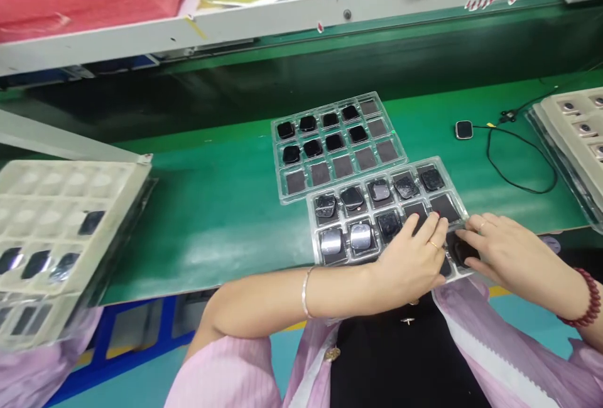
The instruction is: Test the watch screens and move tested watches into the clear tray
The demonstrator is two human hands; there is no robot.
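one uneven press from your left hand (pixel 409 260), fingers together, or your right hand (pixel 516 254), curled beside a watch screen (pixel 461 251), could tip the blister tray (pixel 311 232) off the front edge of the bench (pixel 211 238).

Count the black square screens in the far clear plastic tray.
8 screens: four in the back row, four in the middle row of the tray; none looks hidden.

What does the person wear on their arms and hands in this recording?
The left hand has a gold-coloured ring, with a silver bangle on that wrist. The right hand has a ring, with a red bead bracelet on that wrist. The sleeves are pale pink and finely pleated.
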